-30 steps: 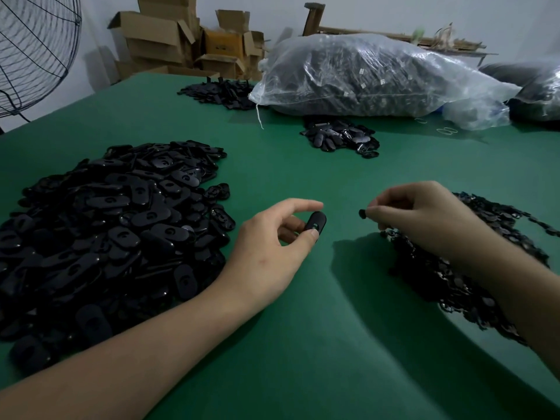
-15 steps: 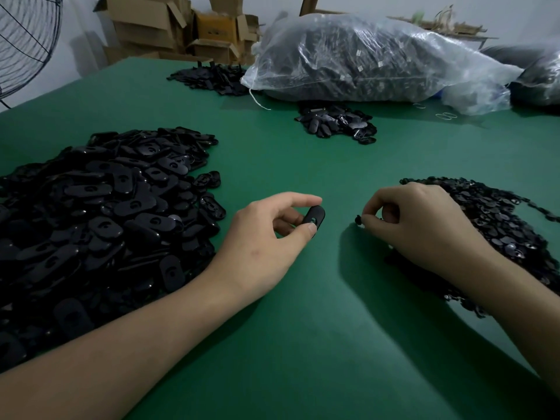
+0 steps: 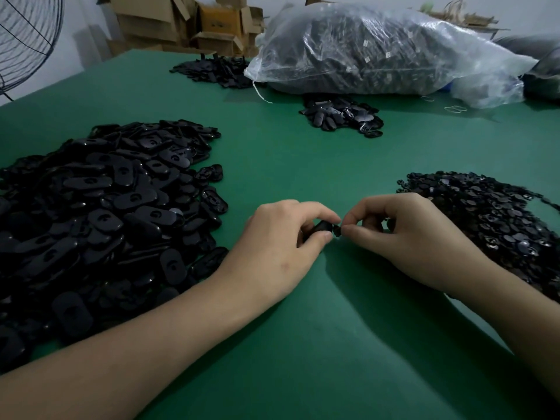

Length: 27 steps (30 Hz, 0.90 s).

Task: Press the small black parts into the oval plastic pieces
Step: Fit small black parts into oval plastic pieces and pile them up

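Green table top (image 3: 303,165) lay bare under your hands, which met over its middle, somewhat toward the near edge; your left hand (image 3: 272,247) pinched one oval plastic piece (image 3: 321,228) between thumb and curled forefinger, holding it off the surface with one end turned to the right; your right hand (image 3: 415,237) pinched a small black part (image 3: 337,230) at its fingertips, and that part sat just beside the oval's exposed end, touching it or nearly so, I could not tell which; so each hand was clamped on its own item and the two were drawn together. The stock of ovals (image 3: 106,213) was heaped along the left edge; the loose small parts (image 3: 491,219) were spread by the right edge; a smaller heap (image 3: 342,116) lay toward the far edge, in front of a clear plastic bag (image 3: 378,53). By my reading you were at the mating step, the part offered up but not yet seated; the next move called for lining it up with the oval's opening, which your fingers hid, then a firm squeeze straight in; you would need a steady left grip so the oval could not twist and the tiny part could not slip out sideways.
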Motion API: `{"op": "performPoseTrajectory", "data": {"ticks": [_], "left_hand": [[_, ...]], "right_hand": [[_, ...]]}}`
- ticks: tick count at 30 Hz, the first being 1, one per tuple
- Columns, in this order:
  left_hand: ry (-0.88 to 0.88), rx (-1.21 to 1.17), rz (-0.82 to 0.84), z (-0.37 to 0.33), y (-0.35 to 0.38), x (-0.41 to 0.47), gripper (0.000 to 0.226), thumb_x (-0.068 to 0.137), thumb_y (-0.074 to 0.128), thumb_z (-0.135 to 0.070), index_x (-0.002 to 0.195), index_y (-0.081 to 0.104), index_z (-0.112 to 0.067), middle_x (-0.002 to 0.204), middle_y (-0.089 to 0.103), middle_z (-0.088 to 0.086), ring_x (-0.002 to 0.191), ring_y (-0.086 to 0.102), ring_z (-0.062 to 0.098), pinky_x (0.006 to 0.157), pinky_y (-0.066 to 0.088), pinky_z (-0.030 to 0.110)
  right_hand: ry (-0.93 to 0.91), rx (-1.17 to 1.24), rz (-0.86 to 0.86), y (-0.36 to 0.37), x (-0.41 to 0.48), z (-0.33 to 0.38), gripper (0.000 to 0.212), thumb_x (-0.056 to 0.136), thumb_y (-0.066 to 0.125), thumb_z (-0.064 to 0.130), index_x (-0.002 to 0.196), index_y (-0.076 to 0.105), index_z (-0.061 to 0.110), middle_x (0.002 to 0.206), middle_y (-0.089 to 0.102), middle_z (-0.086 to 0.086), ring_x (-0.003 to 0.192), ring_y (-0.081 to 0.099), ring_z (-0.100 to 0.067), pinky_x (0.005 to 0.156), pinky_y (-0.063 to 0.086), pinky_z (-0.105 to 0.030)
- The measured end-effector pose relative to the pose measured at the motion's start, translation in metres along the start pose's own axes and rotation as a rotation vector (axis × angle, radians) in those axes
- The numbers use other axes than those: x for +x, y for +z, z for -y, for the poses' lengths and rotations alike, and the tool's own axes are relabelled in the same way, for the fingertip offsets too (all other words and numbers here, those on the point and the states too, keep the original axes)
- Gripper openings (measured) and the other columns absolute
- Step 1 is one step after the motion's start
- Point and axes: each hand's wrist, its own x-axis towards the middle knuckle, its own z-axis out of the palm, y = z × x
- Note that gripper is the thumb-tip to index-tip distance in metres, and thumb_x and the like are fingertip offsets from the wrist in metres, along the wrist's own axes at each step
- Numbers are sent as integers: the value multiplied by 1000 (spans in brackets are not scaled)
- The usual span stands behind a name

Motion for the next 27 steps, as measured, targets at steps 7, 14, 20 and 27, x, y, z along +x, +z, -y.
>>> {"op": "performPoseTrajectory", "data": {"ticks": [7, 14, 20, 27], "left_hand": [[14, 18, -6, 1, -1, 1, 2, 92, 71, -36, 92, 74, -37, 66, 61, -6, 61, 52, 8, 57, 38, 18], [-19, -19, -11, 2, 0, 2, 7, 92, 73, -33, 85, 74, -31, 62, 61, -4, 56, 51, 8, 53, 38, 16], [-35, -55, -25, 4, 0, 1, 3, 90, 75, -32, 93, 76, -33, 66, 63, -5, 57, 52, 8, 55, 42, 18], [-33, -153, -17, 3, -2, 2, 3, 87, 79, -31, 88, 79, -34, 65, 63, -4, 54, 48, 4, 53, 39, 16]], "right_hand": [[-28, -26, -18, 1, -2, 4, 10, 86, 73, 29, 76, 72, 30, 55, 53, 10, 48, 44, -3, 53, 37, -14], [-30, -29, -58, 1, -3, 3, 11, 84, 73, 26, 74, 70, 30, 59, 58, 1, 48, 43, -4, 54, 38, -14], [-21, -42, -74, 1, -3, 1, 9, 82, 72, 29, 74, 71, 31, 60, 61, 5, 50, 47, -3, 54, 39, -14], [16, 107, -3, -2, -3, 1, 9, 87, 74, 32, 79, 74, 28, 63, 62, 10, 50, 49, 0, 52, 35, -10]]}}
